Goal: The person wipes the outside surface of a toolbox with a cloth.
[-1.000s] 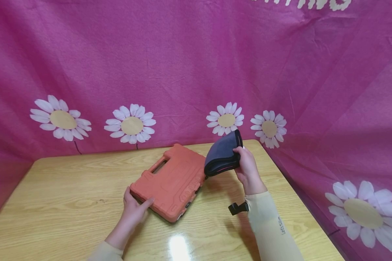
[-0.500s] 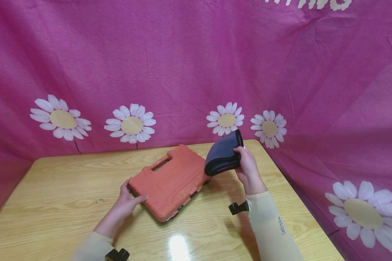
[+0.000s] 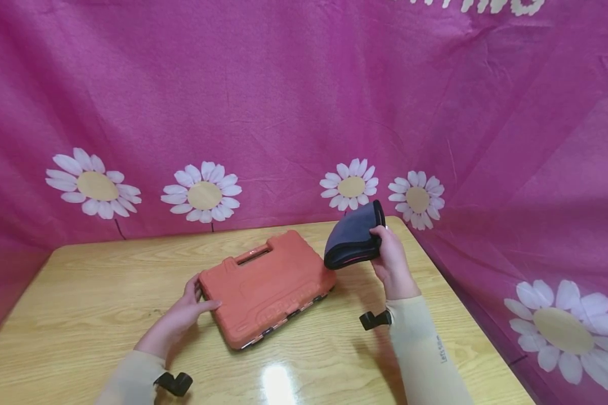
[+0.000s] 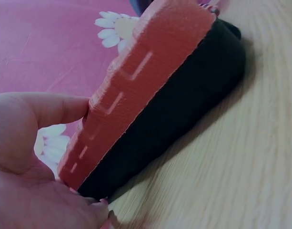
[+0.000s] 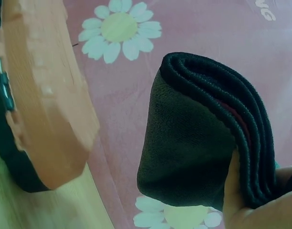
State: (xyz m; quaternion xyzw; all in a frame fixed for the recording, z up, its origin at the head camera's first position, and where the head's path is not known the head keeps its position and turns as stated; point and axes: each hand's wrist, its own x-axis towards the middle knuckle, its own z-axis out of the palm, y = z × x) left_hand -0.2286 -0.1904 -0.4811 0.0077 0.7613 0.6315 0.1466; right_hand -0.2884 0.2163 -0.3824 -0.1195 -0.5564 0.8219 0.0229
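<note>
An orange-red hard plastic case (image 3: 268, 287) with a black lower half lies aslant on the wooden table, its lid down and its handle side toward the back. My left hand (image 3: 182, 312) grips its left end; in the left wrist view the thumb presses the orange lid (image 4: 131, 81) while the fingers reach toward the black underside, partly hidden. Above the table, off the case's right end, my right hand (image 3: 392, 261) holds a folded grey cloth (image 3: 352, 236) with thick black edging. Several folded layers of that cloth (image 5: 188, 138) show in the right wrist view.
The light wooden table (image 3: 106, 292) ends at a pink-purple hanging cloth (image 3: 284, 112) printed with white daisies, behind and to the right. Black wrist mounts (image 3: 174, 384) jut from both sleeves. A bright light reflection (image 3: 277, 385) lies near the front.
The case has turned clockwise, its left end coming down and left with my left hand. My right hand and the folded cloth have shifted slightly right.
</note>
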